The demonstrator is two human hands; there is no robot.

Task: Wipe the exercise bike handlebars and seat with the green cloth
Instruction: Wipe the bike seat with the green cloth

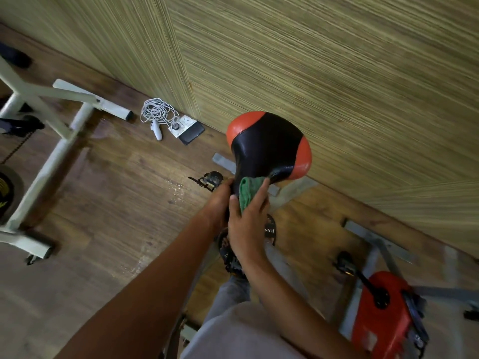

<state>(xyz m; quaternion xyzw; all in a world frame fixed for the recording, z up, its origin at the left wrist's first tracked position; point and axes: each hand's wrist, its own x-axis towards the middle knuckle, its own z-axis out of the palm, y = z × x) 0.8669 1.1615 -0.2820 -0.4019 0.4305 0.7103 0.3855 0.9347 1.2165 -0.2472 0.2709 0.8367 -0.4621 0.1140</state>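
Seat-wiping stage here: the bike seat (267,146), black with red-orange side pads, sits high in the middle of the view, and the green cloth (247,191) is bunched against its narrow nose. The right hand (248,224) has it, grip curled round the cloth with fingers pressing it onto the seat. The left hand (219,200) is on the nose's far side, and it looks like it's steadying it, though I can't tell whether that grip is wrapped round or just resting. To do this well, I'd keep the nose braced, open the cloth out flatter, and sweep from nose to the wide back, catching the seams. Handlebars aren't in view.
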